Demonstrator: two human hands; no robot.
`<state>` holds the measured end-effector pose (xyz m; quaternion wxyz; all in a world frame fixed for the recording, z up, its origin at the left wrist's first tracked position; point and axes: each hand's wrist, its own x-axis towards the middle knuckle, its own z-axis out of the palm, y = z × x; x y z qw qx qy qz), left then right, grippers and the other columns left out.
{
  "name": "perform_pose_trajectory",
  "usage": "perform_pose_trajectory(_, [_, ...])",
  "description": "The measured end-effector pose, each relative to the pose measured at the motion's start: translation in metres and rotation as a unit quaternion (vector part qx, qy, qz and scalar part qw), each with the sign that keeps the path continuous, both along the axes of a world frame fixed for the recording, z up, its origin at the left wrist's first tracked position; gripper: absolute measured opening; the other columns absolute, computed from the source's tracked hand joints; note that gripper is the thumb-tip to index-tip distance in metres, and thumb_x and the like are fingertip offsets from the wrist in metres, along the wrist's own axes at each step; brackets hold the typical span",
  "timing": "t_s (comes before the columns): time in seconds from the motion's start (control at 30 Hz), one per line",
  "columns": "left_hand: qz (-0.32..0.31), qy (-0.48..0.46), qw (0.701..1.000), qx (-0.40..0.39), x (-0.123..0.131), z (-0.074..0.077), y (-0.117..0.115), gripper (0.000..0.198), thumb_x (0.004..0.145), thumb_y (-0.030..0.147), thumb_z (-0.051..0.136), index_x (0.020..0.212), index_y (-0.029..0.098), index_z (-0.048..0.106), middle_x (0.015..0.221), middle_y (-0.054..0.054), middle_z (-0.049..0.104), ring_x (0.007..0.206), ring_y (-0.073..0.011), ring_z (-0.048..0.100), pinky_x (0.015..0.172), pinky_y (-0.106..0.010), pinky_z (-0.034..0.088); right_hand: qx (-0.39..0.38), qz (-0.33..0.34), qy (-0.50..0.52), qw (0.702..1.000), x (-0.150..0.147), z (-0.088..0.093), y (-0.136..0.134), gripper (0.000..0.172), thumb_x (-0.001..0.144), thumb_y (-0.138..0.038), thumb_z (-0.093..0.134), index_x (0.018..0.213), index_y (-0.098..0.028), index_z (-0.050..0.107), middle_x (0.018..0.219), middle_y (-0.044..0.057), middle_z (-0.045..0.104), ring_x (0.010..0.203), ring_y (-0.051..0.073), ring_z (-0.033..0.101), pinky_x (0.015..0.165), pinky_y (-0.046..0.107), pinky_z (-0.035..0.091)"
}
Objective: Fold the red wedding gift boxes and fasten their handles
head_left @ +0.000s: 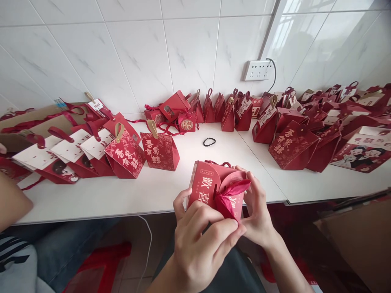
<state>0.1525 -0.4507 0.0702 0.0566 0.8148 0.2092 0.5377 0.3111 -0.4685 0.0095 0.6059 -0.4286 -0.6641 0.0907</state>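
I hold a small red gift box with gold characters just off the front edge of the white table. My left hand is closed below it, its fingers pinching the red ribbon that sticks out of the box's front flaps. My right hand grips the box's right side, fingers curled around it. The box's curved top flaps are folded together.
Several red gift boxes and flat unfolded ones line the table and the wall. A black hair tie lies on the table. Another person's arm shows at the left. A wall socket sits above.
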Motion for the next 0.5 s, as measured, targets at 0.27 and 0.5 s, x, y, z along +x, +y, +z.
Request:
perform_pose_trajectory(0.27, [0.005, -0.071, 0.996, -0.061, -0.009, -0.001, 0.013, 0.009, 0.083, 0.013, 0.064, 0.084, 0.020, 0.060, 0.070, 0.003, 0.064, 0.062, -0.0094, 0.060, 0.077, -0.029, 0.052, -0.011, -0.017, -0.016, 1.000, 0.006, 0.000, -0.002, 0.096, 0.075, -0.020, 0.074, 0.149, -0.036, 0.015, 0.149, 0.012, 0.030, 0.140, 0.031, 0.031, 0.100, 0.050, 0.049])
perform_pose_trajectory(0.5, [0.105, -0.152, 0.918, -0.351, -0.011, -0.025, 0.080, 0.021, 0.079, 0.038, 0.065, 0.074, 0.018, 0.060, 0.065, 0.000, 0.063, 0.061, -0.0132, 0.061, 0.059, -0.022, 0.050, -0.019, -0.085, -0.063, 0.994, 0.018, 0.005, -0.009, 0.091, 0.074, -0.017, 0.075, 0.147, -0.037, 0.024, 0.145, 0.012, 0.033, 0.138, 0.031, 0.034, 0.102, 0.054, 0.046])
